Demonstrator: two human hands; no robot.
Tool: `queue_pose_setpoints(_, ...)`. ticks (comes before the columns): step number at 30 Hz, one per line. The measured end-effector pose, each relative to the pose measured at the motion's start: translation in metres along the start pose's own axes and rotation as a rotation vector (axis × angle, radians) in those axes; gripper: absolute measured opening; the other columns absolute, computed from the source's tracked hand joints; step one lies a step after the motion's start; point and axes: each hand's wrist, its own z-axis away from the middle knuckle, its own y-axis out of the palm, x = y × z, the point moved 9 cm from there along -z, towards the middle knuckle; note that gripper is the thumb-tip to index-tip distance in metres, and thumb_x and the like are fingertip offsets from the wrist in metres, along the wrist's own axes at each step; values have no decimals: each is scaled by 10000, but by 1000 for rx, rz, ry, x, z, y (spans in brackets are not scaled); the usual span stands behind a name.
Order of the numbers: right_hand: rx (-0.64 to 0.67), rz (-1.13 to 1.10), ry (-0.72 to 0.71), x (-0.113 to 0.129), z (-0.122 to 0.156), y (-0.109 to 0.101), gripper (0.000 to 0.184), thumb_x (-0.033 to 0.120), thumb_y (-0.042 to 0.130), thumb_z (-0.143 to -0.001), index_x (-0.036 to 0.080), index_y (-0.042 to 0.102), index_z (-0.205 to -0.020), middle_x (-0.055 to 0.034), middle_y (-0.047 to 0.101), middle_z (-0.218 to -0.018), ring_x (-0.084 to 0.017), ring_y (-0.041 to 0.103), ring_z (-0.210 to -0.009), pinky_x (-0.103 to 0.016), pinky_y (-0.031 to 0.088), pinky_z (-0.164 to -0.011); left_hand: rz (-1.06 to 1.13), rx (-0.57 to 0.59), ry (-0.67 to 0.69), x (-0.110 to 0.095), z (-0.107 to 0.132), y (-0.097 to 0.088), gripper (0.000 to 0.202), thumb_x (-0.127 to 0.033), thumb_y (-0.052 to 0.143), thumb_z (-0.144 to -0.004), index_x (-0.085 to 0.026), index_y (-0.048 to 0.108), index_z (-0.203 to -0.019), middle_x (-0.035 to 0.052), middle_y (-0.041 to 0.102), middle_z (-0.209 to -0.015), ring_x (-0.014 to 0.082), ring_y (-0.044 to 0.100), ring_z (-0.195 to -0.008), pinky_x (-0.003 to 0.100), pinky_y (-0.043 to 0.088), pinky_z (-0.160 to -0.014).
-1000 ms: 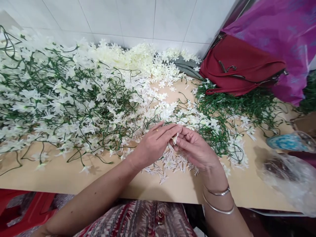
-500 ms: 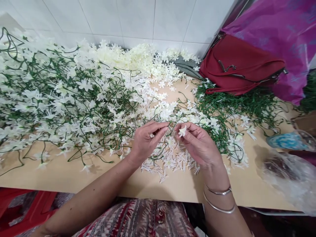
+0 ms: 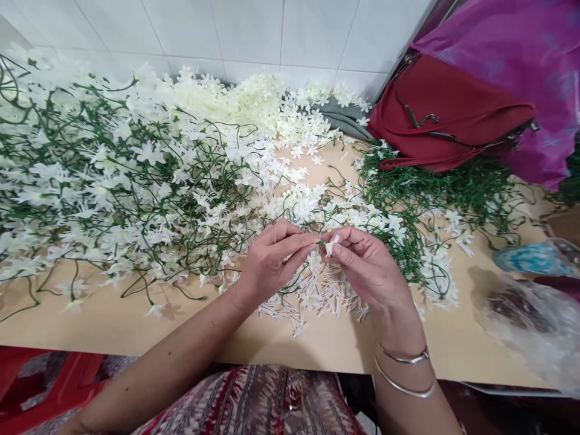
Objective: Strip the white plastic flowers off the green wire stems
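Pinching a small white flower (image 3: 331, 244) between thumb and forefinger, the right hand (image 3: 369, 269) held it just above the table's (image 3: 113, 320) near middle. The left hand (image 3: 272, 260) met it fingertip to fingertip, its thumb and forefinger closed on a thin green stem (image 3: 296, 281) that curved down from the fingers toward the table; the flower sat right at the stem's tip. Under both hands lay a loose heap of white flowers (image 3: 317, 296), touching one another. Left of the hands a wide tangle of flowered stems (image 3: 118, 181) covered the table back to the tiled wall (image 3: 254, 30). Right of them lay bare green stems (image 3: 435, 193) with only a few blooms. Beyond these a red bag (image 3: 444, 115) rested against purple cloth (image 3: 507, 54). At the far right edge lay a clear plastic bag (image 3: 530, 326). Two bangles (image 3: 403, 371) circled the right wrist.
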Motion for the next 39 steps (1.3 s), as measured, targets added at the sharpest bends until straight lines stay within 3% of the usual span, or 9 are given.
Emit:
queue_pose_setpoints(7, 32, 32, 61, -5, 0, -1, 225, 388, 915, -724, 241, 758, -791, 14, 699, -741, -116, 634, -666, -255, 486, -681, -94, 37, 60, -4, 0, 0, 182, -149, 671, -962, -177, 717, -1135, 34, 648, -866, 141, 606, -779, 276, 512, -682)
queue_pose_setpoints(13, 33, 138, 87, -9, -1, -5, 262, 411, 896, -745, 217, 729, -799, 19, 690, -710, -120, 634, -662, -260, 462, -681, -202, 146, 138, -8, -1, 7, 98, -136, 607, -995, -159, 681, -1055, 48, 682, -894, 148, 639, -811, 280, 549, -732)
queue_pose_setpoints(19, 51, 172, 100, -20, -5, -2, 288, 437, 871, -773, 212, 698, -818, 11, 718, -724, -126, 641, -687, -263, 446, -694, -50, 263, 6, 9, 5, 18, 134, -163, 523, -1045, -150, 656, -1028, 72, 701, -965, 145, 672, -884, 269, 586, -803)
queue_pose_setpoints(39, 105, 204, 155, -28, -9, 7, 310, 472, 819, -803, 222, 641, -841, -4, 749, -704, -176, 722, -734, -320, 513, -765, 22, 257, -84, 24, 15, 24, 134, -148, 558, -1027, -157, 689, -1053, 64, 755, -955, 136, 709, -892, 270, 612, -819)
